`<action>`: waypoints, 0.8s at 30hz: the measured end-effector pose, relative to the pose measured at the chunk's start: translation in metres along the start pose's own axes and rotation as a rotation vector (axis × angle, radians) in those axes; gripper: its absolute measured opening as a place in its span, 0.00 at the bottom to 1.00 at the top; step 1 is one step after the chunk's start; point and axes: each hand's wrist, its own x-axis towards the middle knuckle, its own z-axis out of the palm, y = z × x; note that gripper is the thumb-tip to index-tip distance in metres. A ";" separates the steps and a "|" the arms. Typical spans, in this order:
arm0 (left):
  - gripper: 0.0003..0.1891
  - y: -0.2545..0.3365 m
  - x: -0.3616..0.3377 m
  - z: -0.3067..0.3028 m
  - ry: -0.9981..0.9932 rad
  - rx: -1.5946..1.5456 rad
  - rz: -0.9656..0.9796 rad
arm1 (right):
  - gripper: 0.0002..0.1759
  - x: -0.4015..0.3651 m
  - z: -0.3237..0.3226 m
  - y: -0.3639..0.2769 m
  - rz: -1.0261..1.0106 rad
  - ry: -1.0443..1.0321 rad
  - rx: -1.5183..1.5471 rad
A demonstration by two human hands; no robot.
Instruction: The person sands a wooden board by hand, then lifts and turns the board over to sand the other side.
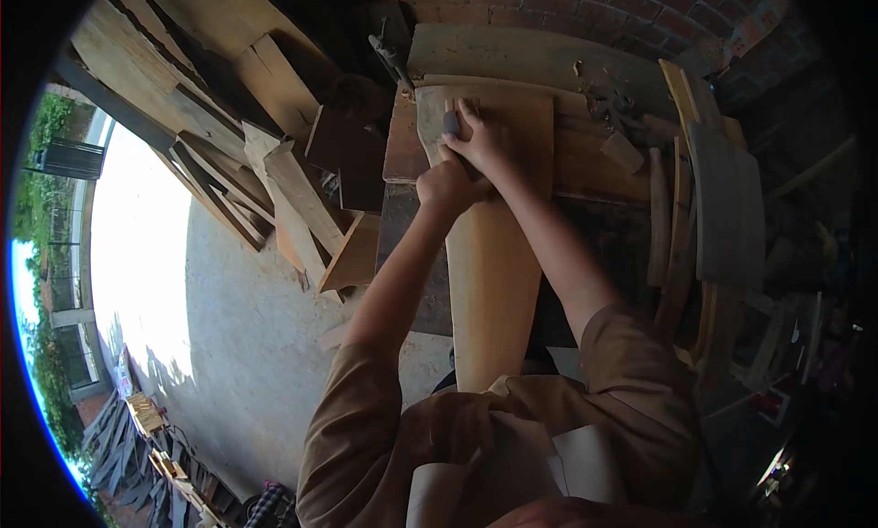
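A long pale wooden board (pixel 497 281) runs from the bench toward my body, its near end by my apron. Both my hands press together near its far end. My right hand (pixel 483 145) is in front, its fingers closed around a small tool with a dark grey piece (pixel 451 123) showing. The rest of that tool is hidden under the hands, so its exact kind does not show. Just behind and to the left, my left hand (pixel 446 186) is closed against the same tool, thumb pointing forward.
A clamp (pixel 391 61) stands at the bench's back left corner. Leaning boards (pixel 302 194) crowd the left side. Curved wooden pieces (pixel 727 203) stand on the right. An offcut (pixel 623 152) lies on the bench, with a brick wall (pixel 567 6) behind.
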 end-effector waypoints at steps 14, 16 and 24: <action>0.65 0.019 -0.128 0.065 -0.156 0.049 0.184 | 0.41 -0.166 -0.022 0.010 0.213 -0.033 0.033; 0.65 0.027 -0.058 0.048 -0.088 0.031 0.099 | 0.40 -0.088 -0.025 0.023 0.103 0.004 0.039; 0.55 0.033 0.044 0.000 -0.089 0.047 0.157 | 0.39 0.014 -0.032 0.032 0.135 0.085 0.044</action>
